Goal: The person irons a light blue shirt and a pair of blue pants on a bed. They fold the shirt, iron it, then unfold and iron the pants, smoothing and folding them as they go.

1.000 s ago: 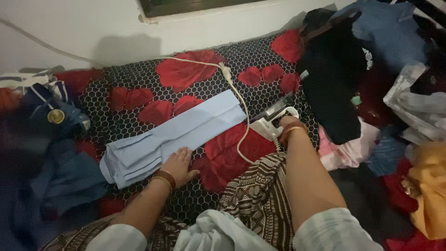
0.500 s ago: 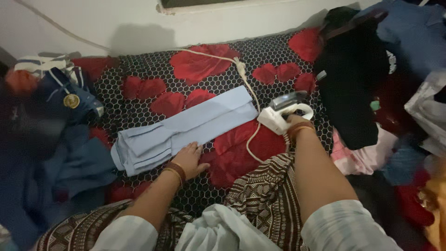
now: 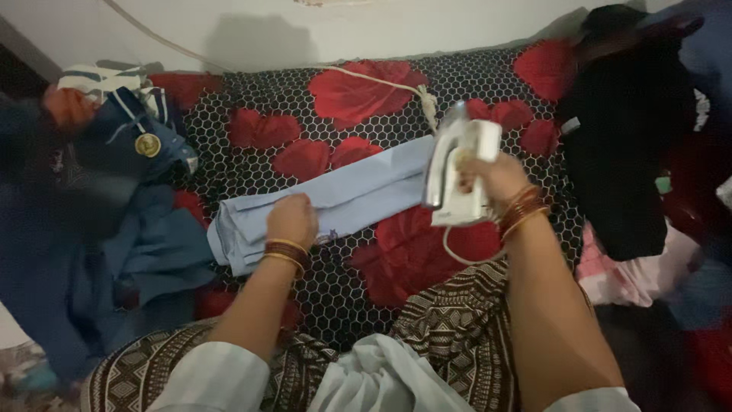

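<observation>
A folded light blue garment (image 3: 358, 187) lies across a black blanket with red flowers (image 3: 358, 91). My left hand (image 3: 291, 220) rests on the garment's near left part, fingers curled down onto the cloth. My right hand (image 3: 494, 177) grips the handle of a white clothes iron (image 3: 456, 164), lifted off the blanket beside the garment's right end, its soleplate turned to the left. The iron's pale cord (image 3: 381, 78) runs back over the blanket toward the wall.
A heap of dark blue clothes with a round badge (image 3: 122, 198) lies at the left. Black, pink and other clothes (image 3: 633, 168) pile up at the right. A white wall (image 3: 305, 30) runs behind. Patterned fabric covers my lap (image 3: 427, 336).
My right hand has lifted the iron from where it stood at the right and swung it up toward the garment. My left hand slid from the garment's edge onto the cloth.
</observation>
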